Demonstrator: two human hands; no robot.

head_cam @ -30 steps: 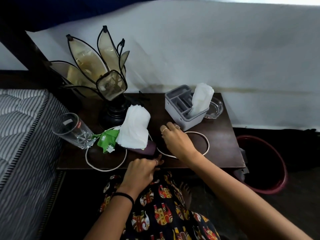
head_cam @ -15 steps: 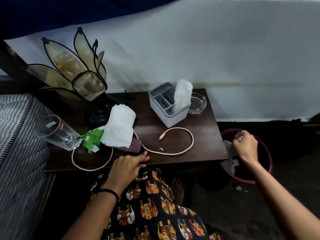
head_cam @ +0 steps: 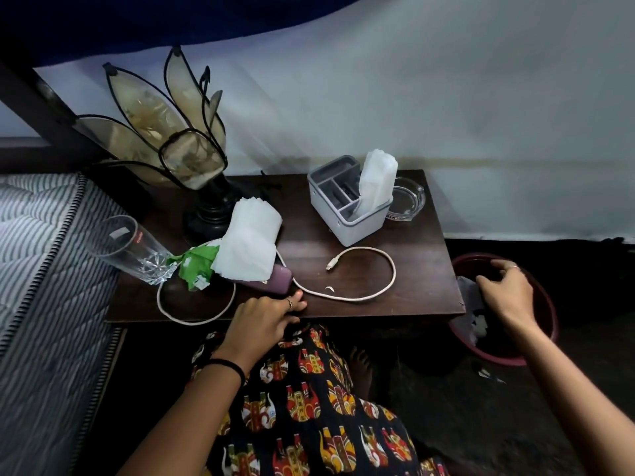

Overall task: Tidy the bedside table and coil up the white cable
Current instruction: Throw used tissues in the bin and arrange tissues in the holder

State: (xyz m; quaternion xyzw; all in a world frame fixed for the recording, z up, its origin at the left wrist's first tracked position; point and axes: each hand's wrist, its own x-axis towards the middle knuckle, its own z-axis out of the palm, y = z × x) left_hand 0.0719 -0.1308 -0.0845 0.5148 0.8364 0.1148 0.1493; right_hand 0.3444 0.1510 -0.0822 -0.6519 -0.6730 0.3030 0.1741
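The white cable (head_cam: pixel 388 280) lies uncoiled on the dark wooden bedside table (head_cam: pixel 419 255), one loop at the right with its plug end (head_cam: pixel 331 264) inside it. A second cable loop (head_cam: pixel 196 317) hangs over the front edge at the left. My left hand (head_cam: pixel 264 319) rests on the table's front edge, its thumb beside a purple phone (head_cam: pixel 276 283), and it holds nothing. My right hand (head_cam: pixel 505 290) hovers palm down over a red bin (head_cam: pixel 548 304) beside the table, fingers spread and empty.
A glass (head_cam: pixel 130 249) lies tipped at the left beside a green wrapper (head_cam: pixel 196 266) and a white tissue stack (head_cam: pixel 251 245). A petal lamp (head_cam: pixel 178 146), grey organiser (head_cam: pixel 347 207) and ashtray (head_cam: pixel 407 199) stand at the back. A white scrap (head_cam: pixel 330 288) lies near the cable. A striped mattress (head_cam: pixel 41 269) borders the left.
My right hand left the cable loop on the table and swung right to hover over the red bin, its fingers now spread. My left hand stayed at the table edge.
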